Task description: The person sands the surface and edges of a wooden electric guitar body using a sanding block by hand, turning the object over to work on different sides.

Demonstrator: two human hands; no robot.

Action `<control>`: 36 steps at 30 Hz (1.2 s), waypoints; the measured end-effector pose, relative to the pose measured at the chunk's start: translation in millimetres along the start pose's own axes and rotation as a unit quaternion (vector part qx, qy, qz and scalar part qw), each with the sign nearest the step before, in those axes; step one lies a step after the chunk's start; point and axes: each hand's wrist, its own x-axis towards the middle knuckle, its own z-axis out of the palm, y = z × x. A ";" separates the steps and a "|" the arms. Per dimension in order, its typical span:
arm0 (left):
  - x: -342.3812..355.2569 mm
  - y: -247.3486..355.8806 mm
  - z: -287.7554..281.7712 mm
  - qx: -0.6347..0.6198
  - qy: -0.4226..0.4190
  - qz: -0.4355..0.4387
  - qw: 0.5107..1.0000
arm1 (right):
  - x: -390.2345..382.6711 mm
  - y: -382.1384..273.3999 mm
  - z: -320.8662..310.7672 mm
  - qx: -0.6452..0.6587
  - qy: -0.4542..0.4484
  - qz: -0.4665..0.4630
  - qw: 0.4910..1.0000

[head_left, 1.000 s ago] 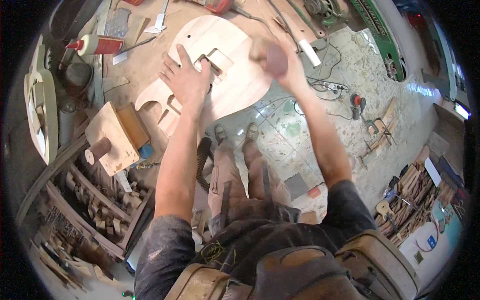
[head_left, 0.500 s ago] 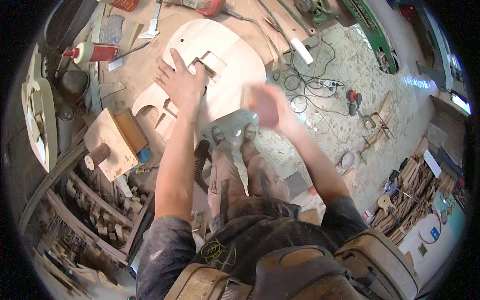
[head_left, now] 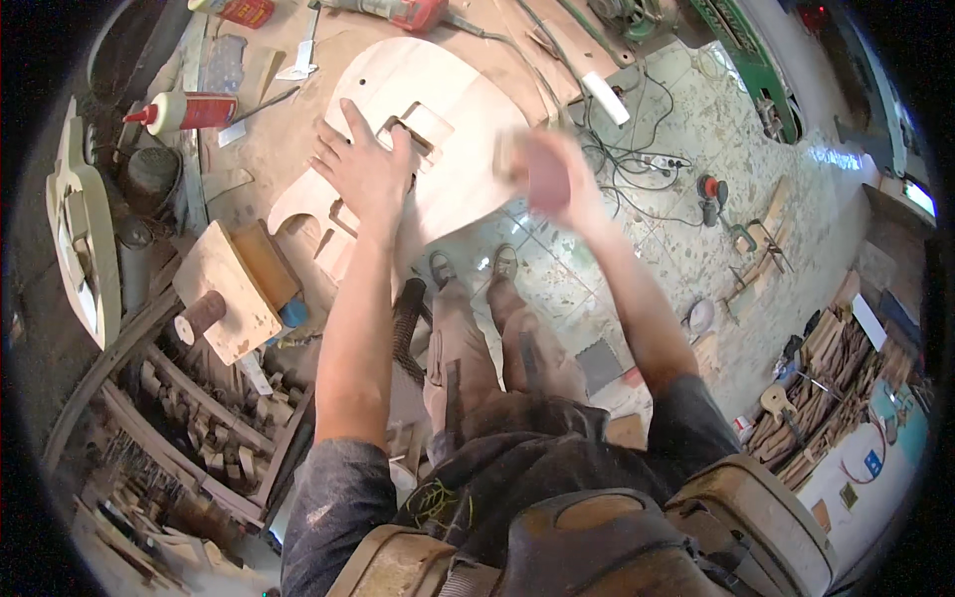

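A pale wooden guitar body [head_left: 468,109] with routed cavities lies on the bench. My left hand [head_left: 363,169] rests on it with fingers spread, beside the middle cavity. At the body's right edge, my right hand [head_left: 562,174], blurred by motion, grips a sanding block [head_left: 547,184] with a reddish-brown face. To the left are a white glue bottle with a red label [head_left: 184,111] and a wooden box-like jig [head_left: 234,318] with a spindle. A red power tool [head_left: 408,15] lies behind the body.
Another guitar body [head_left: 80,239] stands at the far left. Cables [head_left: 632,174], a power strip [head_left: 657,161] and an orange-and-black tool [head_left: 711,189] are on the tiled floor [head_left: 587,279]. Wood offcuts [head_left: 229,428] fill racks below left; more wood pieces [head_left: 826,368] lie at the lower right.
My right hand and the block dropped toward me along the body's right edge, then moved back up and slightly right. My left hand stays spread on the body.
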 end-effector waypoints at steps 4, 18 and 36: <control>5.6 3.9 11.9 0.002 0.000 0.001 1.000 | 56.3 21.8 -15.5 -0.059 0.067 0.042 0.995; 4.5 -11.1 9.4 0.009 -0.009 -0.003 1.000 | -13.9 26.7 36.6 0.123 0.105 0.044 0.986; 6.0 -3.3 8.2 -0.010 -0.008 0.002 1.000 | 17.9 -12.8 8.7 0.070 0.123 0.113 0.984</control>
